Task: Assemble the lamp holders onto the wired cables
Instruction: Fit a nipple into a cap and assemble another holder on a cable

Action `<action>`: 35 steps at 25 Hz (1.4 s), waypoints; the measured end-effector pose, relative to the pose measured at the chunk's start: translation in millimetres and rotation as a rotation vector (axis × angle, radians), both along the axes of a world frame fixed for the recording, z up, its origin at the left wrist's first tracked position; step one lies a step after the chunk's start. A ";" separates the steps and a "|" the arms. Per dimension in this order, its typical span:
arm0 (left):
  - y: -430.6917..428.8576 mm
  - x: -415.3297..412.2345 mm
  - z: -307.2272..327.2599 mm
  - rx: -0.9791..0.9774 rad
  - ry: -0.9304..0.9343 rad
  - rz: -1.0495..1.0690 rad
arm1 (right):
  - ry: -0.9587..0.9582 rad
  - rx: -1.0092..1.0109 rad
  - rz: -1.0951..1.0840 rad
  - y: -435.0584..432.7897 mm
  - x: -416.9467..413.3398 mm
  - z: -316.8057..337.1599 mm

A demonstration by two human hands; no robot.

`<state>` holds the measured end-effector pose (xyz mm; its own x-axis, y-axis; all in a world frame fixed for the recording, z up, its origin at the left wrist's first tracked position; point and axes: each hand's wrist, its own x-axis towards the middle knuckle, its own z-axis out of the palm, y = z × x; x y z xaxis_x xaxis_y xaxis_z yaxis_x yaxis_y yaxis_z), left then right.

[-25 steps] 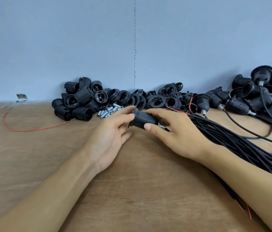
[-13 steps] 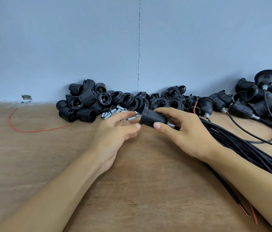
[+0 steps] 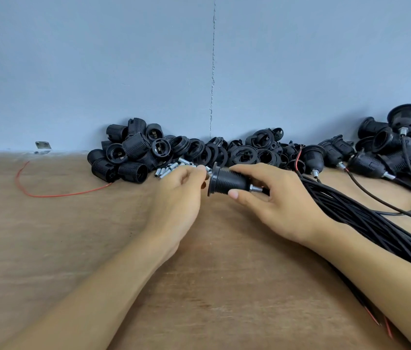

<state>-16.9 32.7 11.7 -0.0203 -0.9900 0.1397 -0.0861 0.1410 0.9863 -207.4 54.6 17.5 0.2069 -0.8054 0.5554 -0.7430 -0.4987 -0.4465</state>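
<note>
Lamp holder (image 3: 229, 181), head view: a black ribbed holder held on its side just above the wooden table (image 3: 73, 248), near the middle of the picture. Its flanged open end points left, and a short metal nipple (image 3: 256, 189) sticks out of its right end.

The right hand (image 3: 282, 205) grips the holder's body, with the index finger over the top and the thumb underneath. The left hand (image 3: 176, 198) has its fingers curled, with the tips bunched right at the flange. A small silver piece shows there, but it cannot be told whether the fingers pinch it or touch the holder.

Behind the hands, along the foot of the blue-grey wall (image 3: 123, 72), lie a heap of loose holders (image 3: 128, 157), a heap of black rings (image 3: 242, 154) and a scatter of small metal sleeves (image 3: 169, 170). On the right is a group of holders already on cables (image 3: 386, 152).

A thick bundle of black cables (image 3: 366, 218) runs from beside the right hand towards the lower right, passing under the right forearm. A loose red wire (image 3: 55, 195) curves across the table on the left. A small metal bracket (image 3: 43, 145) sits where table and wall meet.
</note>
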 end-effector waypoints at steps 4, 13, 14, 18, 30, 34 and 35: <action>-0.8 1.9 1.3 0.064 -0.050 -0.118 | 0.123 0.045 0.054 1.0 4.0 -0.6; 11.0 -3.2 -1.4 -0.195 -0.046 -0.059 | -0.175 0.012 -0.113 -2.0 -4.1 2.8; 8.3 -1.9 -1.5 -0.146 -0.056 -0.079 | -0.161 0.014 -0.102 -0.8 -3.1 2.3; 0.8 1.0 -0.2 0.055 0.100 -0.297 | -0.005 0.022 0.005 2.6 0.8 2.6; 14.3 -4.8 -2.6 -0.231 -0.091 -0.093 | -0.331 0.134 -0.043 -3.7 -10.6 2.5; 5.8 -5.1 -4.0 -0.038 -0.039 -0.276 | -0.311 0.167 0.021 -2.3 -6.2 2.3; 3.8 -4.2 -2.1 0.016 0.040 -0.306 | -0.277 0.181 0.045 -1.7 -5.3 2.9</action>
<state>-21.1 36.5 9.6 -0.3126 -0.9408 0.1308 -0.0029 0.1387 0.9903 -212.7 52.8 20.4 0.1058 -0.8896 0.4444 -0.5600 -0.4226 -0.7126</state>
